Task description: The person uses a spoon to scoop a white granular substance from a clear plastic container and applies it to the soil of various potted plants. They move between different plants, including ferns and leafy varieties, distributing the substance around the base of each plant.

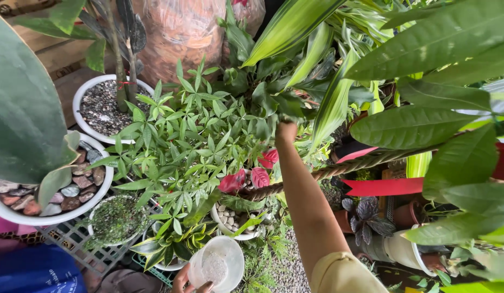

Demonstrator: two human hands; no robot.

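My left hand (182,281) is at the bottom edge, gripping a clear plastic cup (216,266) with white granules in its bottom. My right arm, in a tan sleeve, stretches up the middle of the view. My right hand (286,132) is pushed into dark green leaves above a small white pot (228,223) of white pebbles with red-leaved plants (246,179). Its fingers are hidden by the foliage. A bushy plant with narrow green leaflets (181,135) spreads just left of that arm.
White pots stand at the left: one with coloured stones (10,216), one with grey gravel (81,92), and a small one with fine greenery (116,220) on a grid crate (73,241). A braided trunk with red ribbon (382,187) crosses at the right. Large leaves overhang at the top right.
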